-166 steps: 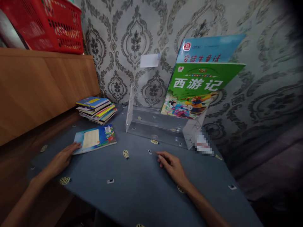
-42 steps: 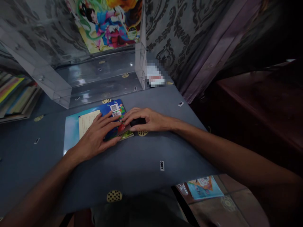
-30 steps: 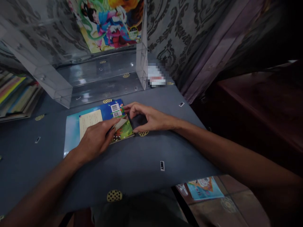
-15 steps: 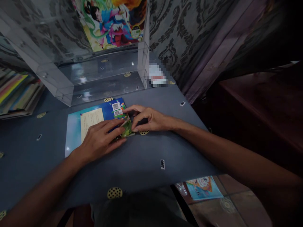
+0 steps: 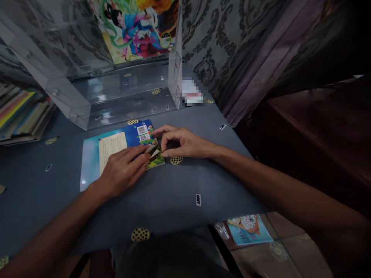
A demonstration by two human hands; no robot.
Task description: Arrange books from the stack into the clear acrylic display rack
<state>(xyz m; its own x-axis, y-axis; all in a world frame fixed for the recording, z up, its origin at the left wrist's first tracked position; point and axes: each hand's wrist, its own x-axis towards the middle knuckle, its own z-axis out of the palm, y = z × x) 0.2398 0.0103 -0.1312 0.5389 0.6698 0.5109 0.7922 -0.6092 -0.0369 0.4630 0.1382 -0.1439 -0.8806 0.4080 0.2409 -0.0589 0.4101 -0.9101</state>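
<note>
A thin book (image 5: 90, 154) lies on the table with its blue back cover up, showing a cream text panel and a barcode. My left hand (image 5: 121, 166) rests on the lower part of the cover, fingers stretched out toward the right edge. Just beyond those fingertips a small corner flap (image 5: 154, 153) of the cover stands up, pale on its underside. At the book's right edge is my right hand (image 5: 181, 143), its thumb and index finger pinched together at the edge beside the flap. Its other fingers reach toward the barcode.
A clear acrylic stand (image 5: 174, 81) with a colourful picture book (image 5: 139, 31) stands behind. Stacked books (image 5: 23, 112) lie at the left. The patterned blue tablecloth (image 5: 171, 204) ends at the front. Below at right, a blue booklet (image 5: 251, 229) lies near the tiled floor.
The corner flap of the cover has risen and its pale underside shows. My left fingers have drawn back slightly to the left; my right hand has moved slightly up.
</note>
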